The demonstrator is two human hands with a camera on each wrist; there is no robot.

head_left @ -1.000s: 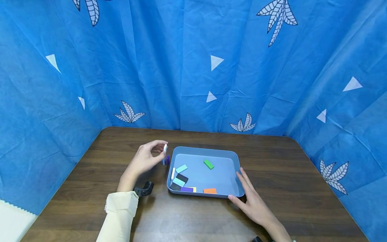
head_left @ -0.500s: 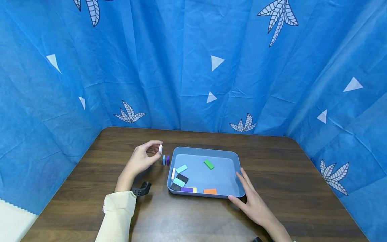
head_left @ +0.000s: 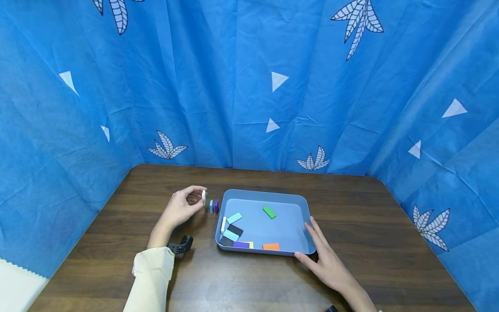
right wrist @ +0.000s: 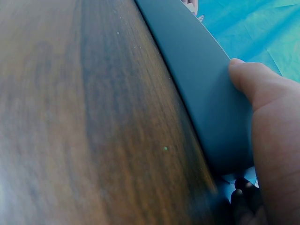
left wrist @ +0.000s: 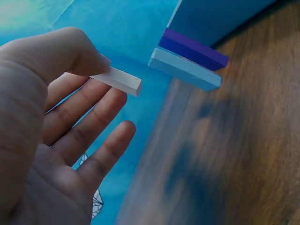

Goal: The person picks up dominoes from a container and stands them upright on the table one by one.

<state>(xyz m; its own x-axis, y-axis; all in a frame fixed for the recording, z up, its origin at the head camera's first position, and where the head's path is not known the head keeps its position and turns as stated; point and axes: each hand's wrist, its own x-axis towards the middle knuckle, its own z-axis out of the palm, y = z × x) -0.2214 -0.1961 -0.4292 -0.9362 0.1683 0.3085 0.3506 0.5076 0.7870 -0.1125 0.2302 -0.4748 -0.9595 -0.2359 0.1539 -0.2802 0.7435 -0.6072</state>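
Observation:
My left hand (head_left: 177, 210) pinches a white domino (left wrist: 125, 81) between thumb and fingers, above the table and just left of two standing dominoes. These are a light blue domino (head_left: 211, 206) and a purple domino (head_left: 216, 206), side by side with a narrow gap. Right of them lies a blue tray (head_left: 288, 203). At its front right corner rests my right hand (head_left: 325, 262), thumb at the front rim and fairly straight fingers along the right side. In the right wrist view the thumb (right wrist: 251, 77) touches the tray's outer wall.
Inside the tray are a green domino (head_left: 269, 212), an orange domino (head_left: 270, 246), a white one (head_left: 223, 224) on edge, and several more at the left end. A blue curtain (head_left: 249, 86) hangs behind the brown wooden table (head_left: 351, 203).
My left hand has moved left and slightly lower with the white domino, from over the standing pair to their left side. The right hand and tray have stayed put.

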